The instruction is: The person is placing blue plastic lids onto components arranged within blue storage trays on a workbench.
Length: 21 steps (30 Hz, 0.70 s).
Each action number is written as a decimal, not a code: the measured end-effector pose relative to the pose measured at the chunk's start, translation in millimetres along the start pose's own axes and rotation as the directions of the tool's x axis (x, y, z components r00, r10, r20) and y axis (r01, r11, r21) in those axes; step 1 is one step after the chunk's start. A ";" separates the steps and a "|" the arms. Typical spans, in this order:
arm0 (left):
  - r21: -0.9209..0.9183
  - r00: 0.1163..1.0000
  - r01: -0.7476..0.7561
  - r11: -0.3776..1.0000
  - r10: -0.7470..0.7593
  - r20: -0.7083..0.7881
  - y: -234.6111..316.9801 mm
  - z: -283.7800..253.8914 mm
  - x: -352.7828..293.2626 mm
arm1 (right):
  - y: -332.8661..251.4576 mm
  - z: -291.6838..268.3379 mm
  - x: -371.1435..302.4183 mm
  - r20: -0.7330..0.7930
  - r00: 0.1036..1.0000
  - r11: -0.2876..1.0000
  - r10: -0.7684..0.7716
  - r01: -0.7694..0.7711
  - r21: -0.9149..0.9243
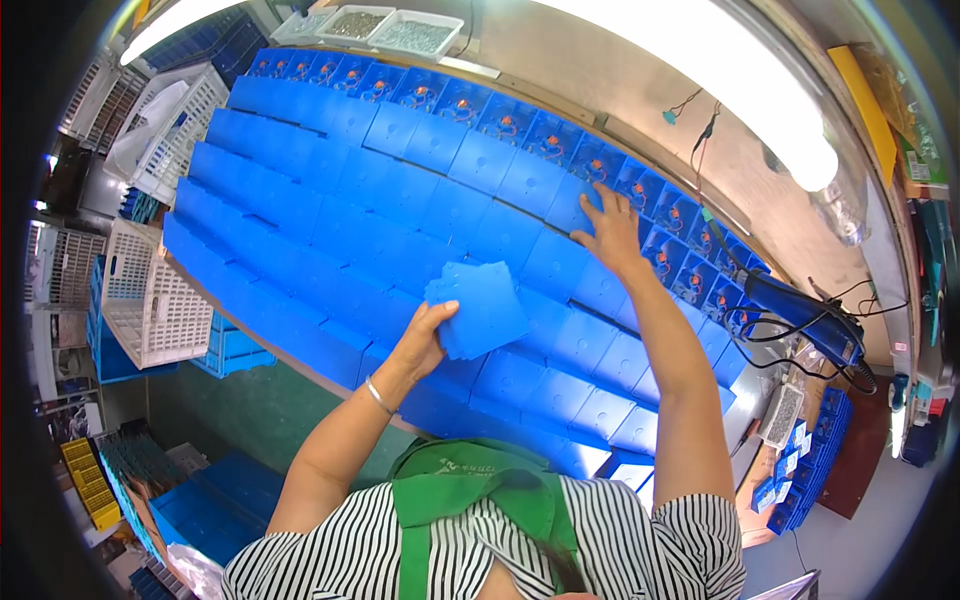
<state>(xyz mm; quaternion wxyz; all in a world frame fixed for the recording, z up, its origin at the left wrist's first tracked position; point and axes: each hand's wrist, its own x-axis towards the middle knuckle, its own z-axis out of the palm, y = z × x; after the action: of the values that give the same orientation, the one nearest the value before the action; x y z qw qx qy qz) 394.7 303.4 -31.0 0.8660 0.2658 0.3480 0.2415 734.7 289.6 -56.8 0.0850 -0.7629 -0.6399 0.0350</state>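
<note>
A fanned stack of thin blue square plastic covers is in my left hand, the thumb lying over its near left edge. My right hand reaches to the far rows, its fingers spread over a blue cover beside the uncovered boxes. Open blue boxes with orange-red parts and thin wires inside run along the back of the table. In front of them, several rows of boxes topped by flat blue covers fill the tabletop. What lies under my right fingertips is hidden.
A dark blue corded tool with loose black cables lies at the right end. White trays of small parts stand at the back left. White plastic crates are stacked left of the table. Blue bins sit at the right.
</note>
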 end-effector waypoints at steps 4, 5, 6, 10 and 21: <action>0.045 1.000 0.007 0.999 -0.007 -0.007 -1.5 5.2 0.7 | -5.8 -15.7 0.8 0.080 0.996 0.998 0.026 -0.022 -0.057; 0.116 1.000 0.018 0.993 -0.018 0.000 -0.2 6.6 2.4 | -12.5 -16.3 -5.5 -0.042 0.999 0.999 -0.031 0.032 0.016; 0.117 1.000 0.014 0.993 -0.014 0.002 0.6 9.3 6.4 | -15.4 -20.9 -9.6 -0.174 0.982 0.993 -0.073 0.088 0.075; 0.194 1.000 -0.011 0.981 0.005 0.030 -4.4 18.0 1.0 | -71.1 -69.5 -54.1 -0.164 0.891 0.815 -0.422 0.453 0.363; 0.206 0.999 0.037 0.978 -0.041 0.014 -50.3 48.5 8.5 | -36.8 -77.6 -108.5 0.073 0.773 0.710 -0.630 0.535 0.458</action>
<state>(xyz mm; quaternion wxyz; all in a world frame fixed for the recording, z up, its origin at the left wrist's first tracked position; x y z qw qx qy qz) 447.4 257.1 -36.7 0.8415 0.3492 0.3685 0.1849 692.2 182.6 19.9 0.1778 -0.4754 -0.8315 0.2259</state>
